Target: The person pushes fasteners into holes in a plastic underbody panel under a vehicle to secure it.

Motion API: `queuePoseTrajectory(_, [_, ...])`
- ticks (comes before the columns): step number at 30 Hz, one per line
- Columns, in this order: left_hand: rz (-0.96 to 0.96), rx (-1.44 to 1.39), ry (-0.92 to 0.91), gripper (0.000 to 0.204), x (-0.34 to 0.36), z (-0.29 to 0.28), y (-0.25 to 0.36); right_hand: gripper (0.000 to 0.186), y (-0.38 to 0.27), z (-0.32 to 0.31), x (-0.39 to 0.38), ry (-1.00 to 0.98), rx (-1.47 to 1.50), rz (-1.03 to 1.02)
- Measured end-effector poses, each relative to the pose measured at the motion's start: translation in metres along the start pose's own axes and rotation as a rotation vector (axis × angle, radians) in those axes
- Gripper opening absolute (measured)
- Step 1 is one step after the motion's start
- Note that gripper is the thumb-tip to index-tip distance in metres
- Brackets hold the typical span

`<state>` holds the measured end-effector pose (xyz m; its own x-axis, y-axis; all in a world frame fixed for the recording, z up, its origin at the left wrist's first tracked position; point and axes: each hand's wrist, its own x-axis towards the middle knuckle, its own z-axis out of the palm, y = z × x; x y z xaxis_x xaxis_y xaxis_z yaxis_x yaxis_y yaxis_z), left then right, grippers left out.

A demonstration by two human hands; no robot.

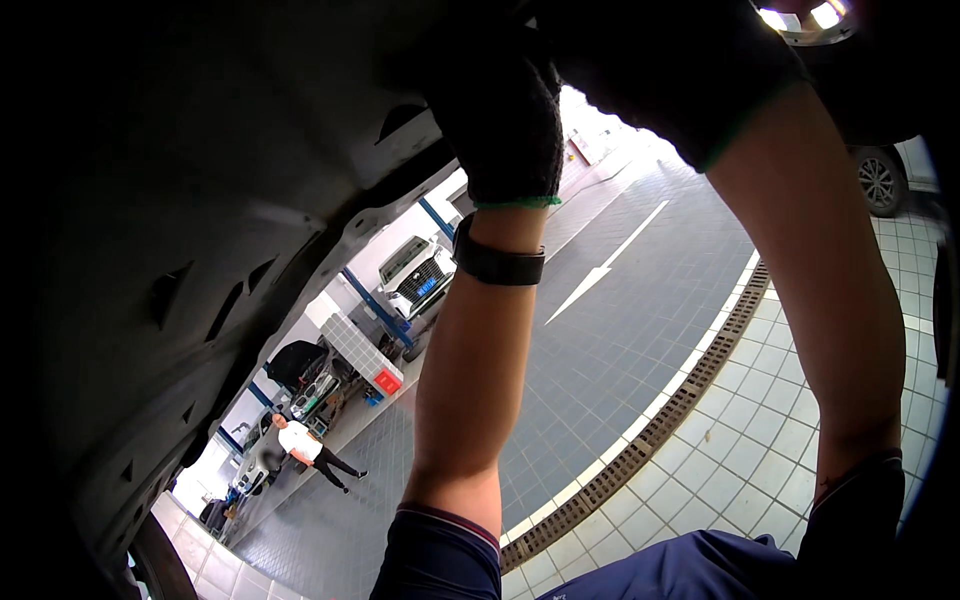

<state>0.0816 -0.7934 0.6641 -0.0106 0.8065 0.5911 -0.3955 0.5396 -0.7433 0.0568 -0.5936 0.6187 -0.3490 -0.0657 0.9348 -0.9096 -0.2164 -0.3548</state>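
Observation:
Both my arms reach up toward the dark underside of a vehicle panel [230, 230], which has slots and an edge strip. My left hand [500, 120], in a black knitted glove with a green cuff, is raised at the top centre beside that panel, a black watch on the wrist below it. My right hand [670, 60], also gloved in black, is up to its right, near the top edge. The fingers of both hands are lost in shadow, so what they touch or hold cannot be made out.
A person [300, 440] in a white top stands at lower left, near parked cars [415, 275] and blue lift posts [440, 220]. A grey tiled lane [620, 330] with a white arrow runs below, bordered by a drain grate [640, 440]. A car wheel [875, 180] shows at far right.

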Motion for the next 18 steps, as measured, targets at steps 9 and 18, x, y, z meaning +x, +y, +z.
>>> queuePoseTrajectory(9, [0.094,0.194,0.041,0.053,-0.04,0.02,-0.039,0.017,0.011,0.035,-0.005,0.141,0.73,-0.084])
queuePoseTrajectory(18, [0.038,0.106,0.024,0.055,-0.038,0.03,-0.042,0.021,0.021,0.015,0.005,-0.177,1.629,0.317])
